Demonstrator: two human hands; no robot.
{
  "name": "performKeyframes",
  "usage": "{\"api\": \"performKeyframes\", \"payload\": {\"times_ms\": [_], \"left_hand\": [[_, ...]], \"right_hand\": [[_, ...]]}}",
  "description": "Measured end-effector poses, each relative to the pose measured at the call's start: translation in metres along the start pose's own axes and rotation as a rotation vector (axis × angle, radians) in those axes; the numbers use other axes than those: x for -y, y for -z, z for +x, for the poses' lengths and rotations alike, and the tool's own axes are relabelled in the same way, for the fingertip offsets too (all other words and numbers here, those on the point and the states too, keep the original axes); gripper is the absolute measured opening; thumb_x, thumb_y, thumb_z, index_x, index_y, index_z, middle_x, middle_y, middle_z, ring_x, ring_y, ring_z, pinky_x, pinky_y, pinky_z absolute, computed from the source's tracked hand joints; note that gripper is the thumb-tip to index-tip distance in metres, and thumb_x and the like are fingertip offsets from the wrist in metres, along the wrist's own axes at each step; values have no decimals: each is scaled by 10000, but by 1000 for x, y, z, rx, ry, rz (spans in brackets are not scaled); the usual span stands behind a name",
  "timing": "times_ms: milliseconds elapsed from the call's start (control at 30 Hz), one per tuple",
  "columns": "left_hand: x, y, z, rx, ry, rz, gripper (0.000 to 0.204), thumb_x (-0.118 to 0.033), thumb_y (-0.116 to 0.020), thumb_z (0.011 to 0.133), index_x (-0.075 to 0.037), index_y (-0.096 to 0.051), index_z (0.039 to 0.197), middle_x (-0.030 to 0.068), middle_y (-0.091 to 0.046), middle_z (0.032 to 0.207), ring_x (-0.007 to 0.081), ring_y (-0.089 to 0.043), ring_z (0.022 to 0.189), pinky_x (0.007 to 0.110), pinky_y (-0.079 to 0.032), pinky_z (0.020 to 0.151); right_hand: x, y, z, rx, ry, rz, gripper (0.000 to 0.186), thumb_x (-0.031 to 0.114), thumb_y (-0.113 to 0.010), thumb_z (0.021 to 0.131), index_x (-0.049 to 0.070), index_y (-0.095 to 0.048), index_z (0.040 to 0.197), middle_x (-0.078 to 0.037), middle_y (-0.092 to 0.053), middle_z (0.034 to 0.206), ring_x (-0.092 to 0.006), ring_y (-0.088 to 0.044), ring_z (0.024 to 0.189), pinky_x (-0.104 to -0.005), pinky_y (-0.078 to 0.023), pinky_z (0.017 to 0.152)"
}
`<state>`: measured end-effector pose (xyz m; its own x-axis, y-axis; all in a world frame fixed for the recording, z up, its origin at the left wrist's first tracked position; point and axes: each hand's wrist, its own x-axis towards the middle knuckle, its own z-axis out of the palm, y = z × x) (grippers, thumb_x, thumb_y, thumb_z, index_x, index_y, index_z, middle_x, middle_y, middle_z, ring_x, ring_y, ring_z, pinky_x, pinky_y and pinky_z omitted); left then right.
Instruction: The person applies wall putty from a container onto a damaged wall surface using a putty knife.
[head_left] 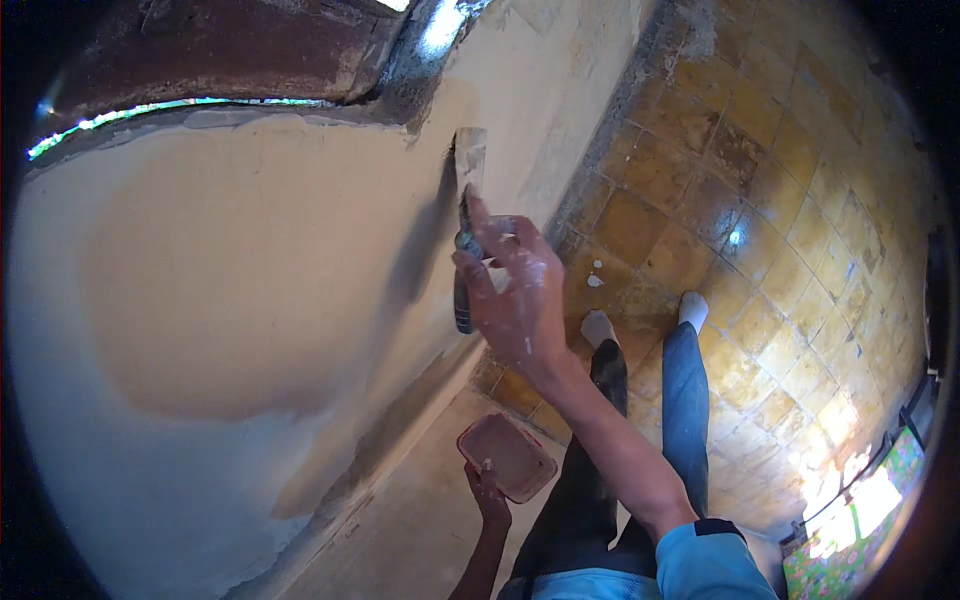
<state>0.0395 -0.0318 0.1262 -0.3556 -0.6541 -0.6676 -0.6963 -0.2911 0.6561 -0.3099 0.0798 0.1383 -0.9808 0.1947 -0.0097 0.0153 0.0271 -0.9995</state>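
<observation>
We had scraper (470, 160) against or just before pale wall (230, 270); couldn't tell whether blade touched. Right hand (525, 290) gripped handle, fingers curled round it, forefinger stretched toward blade. Left hand (488, 493) held shallow tub (543, 462) low by near-left edge, fingers partly hidden beneath. We judged scraper light, blade thin and springy, handle perhaps slippery under smeared fingers: best held at handle. Tub looked light, flexible; we favoured palm under base, thumb over rim.

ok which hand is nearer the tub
Left. The left hand holds the tub at its left side; the right hand is above it in view, holding the scraper.
</observation>
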Motion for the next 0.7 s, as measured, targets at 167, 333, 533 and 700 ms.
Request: {"api": "performKeyframes", "payload": {"times_ms": [167,333,533,700], "left_hand": [[0,-1,-1,25,-61,32,420,-241,-533,983,-63,-409,1343,85,-488,1237,198,-486,1152,379,-414,998],[-6,-14,2,47,-26,13,447,-265,-543,990,-68,-398,1365,91,-477,1269,197,-483,1175,379,-413,1007],[-31,-86,23,169,-403,211,667,-328,-555,993,-50,-261,1523,137,-369,1471,218,-388,1356,376,-339,1104],[-101,-176,32,277,-265,-92,637,-351,-567,980,-4,-328,1458,158,-427,1403,252,-430,1280,402,-346,1080]], "right_hand": [[-8,-31,-25,27,29,260,584,-54,-637,811,86,-558,1372,-193,-584,1023,-319,-659,767,-374,-518,623],[13,5,-63,228,-70,51,453,74,-656,872,17,-596,1317,-179,-606,1030,-251,-643,851,-345,-529,762],[-10,109,-78,443,-613,594,519,143,-574,941,3,-470,1430,-161,-638,1082,-256,-668,825,-331,-555,749],[-8,203,-76,505,-872,872,569,162,-538,936,-79,-408,1435,-180,-637,1117,-210,-660,757,-304,-558,641]]}}
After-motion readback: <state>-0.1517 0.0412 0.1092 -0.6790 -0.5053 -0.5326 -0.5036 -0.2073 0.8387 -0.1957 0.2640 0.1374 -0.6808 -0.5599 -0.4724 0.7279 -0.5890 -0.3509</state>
